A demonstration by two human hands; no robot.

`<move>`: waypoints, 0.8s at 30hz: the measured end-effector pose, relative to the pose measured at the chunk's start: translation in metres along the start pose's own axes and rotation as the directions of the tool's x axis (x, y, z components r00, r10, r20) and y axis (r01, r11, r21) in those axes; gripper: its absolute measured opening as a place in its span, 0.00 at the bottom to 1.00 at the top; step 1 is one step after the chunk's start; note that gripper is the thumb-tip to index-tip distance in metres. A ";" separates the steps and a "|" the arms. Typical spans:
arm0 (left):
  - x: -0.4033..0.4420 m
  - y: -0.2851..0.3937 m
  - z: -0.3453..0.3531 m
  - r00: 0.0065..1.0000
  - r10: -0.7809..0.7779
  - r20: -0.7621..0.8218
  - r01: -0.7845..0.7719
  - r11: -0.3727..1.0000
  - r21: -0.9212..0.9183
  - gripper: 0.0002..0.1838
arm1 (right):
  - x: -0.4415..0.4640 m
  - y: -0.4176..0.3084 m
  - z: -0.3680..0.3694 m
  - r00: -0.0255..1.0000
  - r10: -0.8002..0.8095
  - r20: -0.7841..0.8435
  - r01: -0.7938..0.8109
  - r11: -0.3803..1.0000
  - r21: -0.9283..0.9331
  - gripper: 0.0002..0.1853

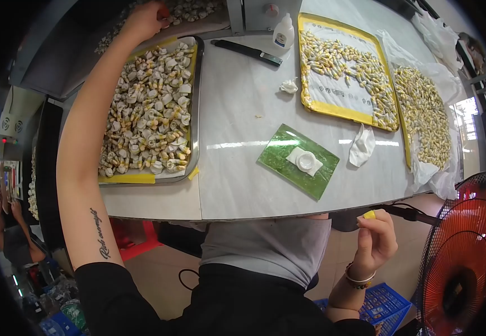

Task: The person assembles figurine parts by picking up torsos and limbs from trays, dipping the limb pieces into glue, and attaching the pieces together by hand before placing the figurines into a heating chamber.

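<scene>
My left hand (146, 21) reaches into a grey, open-fronted compartment at the upper left. Its fingers are curled at a heap of small white pieces (190, 10); whatever they grip is hidden. Below that forearm lies a tray (197, 106) full of white curled pieces with yellow-orange ends (156, 106). Off the table's front edge, my right hand (376, 238) is raised with its fingers pinched. A small yellow bit (369, 214) shows at its fingertips; I cannot tell whether it is held or covers a finger. Nearest on the table, a green board (293, 178) bears a round white cap-like piece (306, 162).
Yellow-rimmed trays (332, 112) of slim yellow-and-white pieces stand at the right. A black-handled cutter (246, 51), a white bottle (283, 32) and crumpled tissue (361, 147) lie around. A red fan (461, 263) stands lower right, by a blue basket (386, 305).
</scene>
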State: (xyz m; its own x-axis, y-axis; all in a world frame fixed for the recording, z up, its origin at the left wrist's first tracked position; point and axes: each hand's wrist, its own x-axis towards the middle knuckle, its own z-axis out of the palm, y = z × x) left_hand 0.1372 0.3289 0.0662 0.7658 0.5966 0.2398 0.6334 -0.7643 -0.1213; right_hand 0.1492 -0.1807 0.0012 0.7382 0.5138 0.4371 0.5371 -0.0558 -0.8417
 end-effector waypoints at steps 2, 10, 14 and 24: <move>-0.006 0.008 -0.007 0.995 -0.086 -0.056 0.081 0.994 -0.079 0.15 | -0.004 0.005 -0.005 0.996 0.071 -0.046 -0.071 0.997 0.016 0.06; -0.051 0.004 -0.042 0.996 -0.092 0.000 0.018 0.197 -0.980 0.15 | 0.034 -0.006 -0.013 0.987 -0.159 0.025 0.161 0.963 -0.216 0.10; -0.166 0.059 -0.073 0.922 0.387 0.017 0.027 -0.020 -0.999 0.22 | 0.095 0.013 -0.020 0.953 -0.291 0.086 0.300 0.856 -0.420 0.11; -0.276 0.156 -0.046 0.599 0.720 0.350 0.790 -0.460 -0.405 0.22 | 0.211 0.062 0.046 0.871 -0.055 0.488 0.372 0.722 -0.583 0.08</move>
State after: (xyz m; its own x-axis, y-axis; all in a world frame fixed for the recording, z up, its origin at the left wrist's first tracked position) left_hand 0.0199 0.0337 0.0254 0.9538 -0.1072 -0.2807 0.2684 0.7237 0.6358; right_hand 0.3198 -0.0362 0.0264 0.4144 0.8682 0.2728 0.9006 -0.3481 -0.2603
